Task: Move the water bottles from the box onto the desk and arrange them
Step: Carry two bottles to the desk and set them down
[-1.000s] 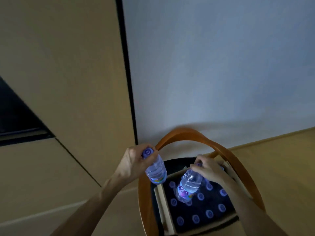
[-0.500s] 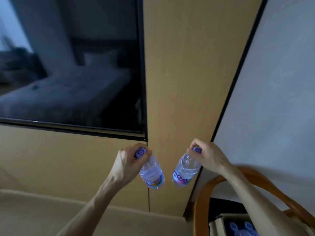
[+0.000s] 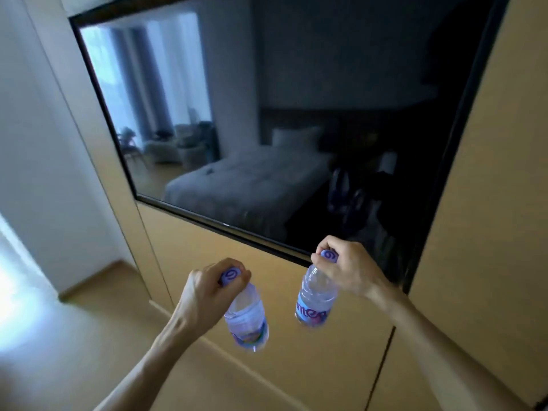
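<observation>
— In front of the wood-panelled wall (image 3: 311, 381), in the head view, what do the hands carry?

— Each carries one water bottle. The left hand (image 3: 207, 295) has its fingers curled round the neck of the left bottle (image 3: 247, 321), just under the purple cap (image 3: 230, 275) with its white swirl. The bottle hangs below the hand, tilted, its base pointing down and away.

— And the other?

— The right hand (image 3: 350, 269) grips the right bottle (image 3: 315, 298) the same way, fingers and thumb closed round the neck at its purple cap (image 3: 329, 256). This bottle hangs below and to the left of the hand, a coloured label band showing near its lower end.

— Do the bottles touch?

— No, they hang apart, side by side between the two forearms, both in the air and resting on nothing.

— What lies beyond the hands?

— Above and behind them a dark screen (image 3: 267, 114) in a black frame is set in the wall; its glass reflects a bed with pale covers and curtains. Its lower edge runs just above the right hand. Below the left forearm stretches a light wooden tabletop (image 3: 89, 336), lit brightly at its far left. A white wall (image 3: 35, 129) stands well to the left of the hands.
</observation>
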### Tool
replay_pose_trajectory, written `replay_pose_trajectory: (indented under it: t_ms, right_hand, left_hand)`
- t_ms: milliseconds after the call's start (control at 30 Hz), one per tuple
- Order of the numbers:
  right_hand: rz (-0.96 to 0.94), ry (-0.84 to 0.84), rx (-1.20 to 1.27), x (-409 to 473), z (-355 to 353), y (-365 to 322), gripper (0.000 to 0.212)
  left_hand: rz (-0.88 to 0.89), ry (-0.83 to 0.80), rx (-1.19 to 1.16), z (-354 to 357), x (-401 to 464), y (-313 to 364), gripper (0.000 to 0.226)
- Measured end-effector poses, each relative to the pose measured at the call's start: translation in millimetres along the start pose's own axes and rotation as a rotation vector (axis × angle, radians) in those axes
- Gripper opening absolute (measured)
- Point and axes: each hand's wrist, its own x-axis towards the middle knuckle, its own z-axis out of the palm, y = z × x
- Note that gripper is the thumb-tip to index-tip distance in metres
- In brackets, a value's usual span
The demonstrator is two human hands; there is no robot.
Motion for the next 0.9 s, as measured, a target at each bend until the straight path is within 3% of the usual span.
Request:
replay_pose_trajectory:
  t_ms: [400,533,633,900]
  right_hand:
    - [-0.321,-0.203,0.196,152.2,136.1,-105.5,0.018]
    - [-0.438,-0.280,0.248,209.8,186.0,-135.6,0.020]
    - [-0.509,-0.329,0.296,256.3,222.3,-162.0,0.020]
    - [-0.709,-0.420,0.285,360.9,323.2,-240.3,0.019]
  left_hand:
    - [-0.182,0.278,0.128,-117.6,41.6,-109.5,0.007]
    - [-0.201,0.367,0.185,-149.6,64.7,-138.7,0.019]
    - [-0.273,0.414,0.250,-176.5,88.3,-165.0,0.010]
    - [-0.421,0.564,0.452,-248.9,130.4,-230.9,0.012]
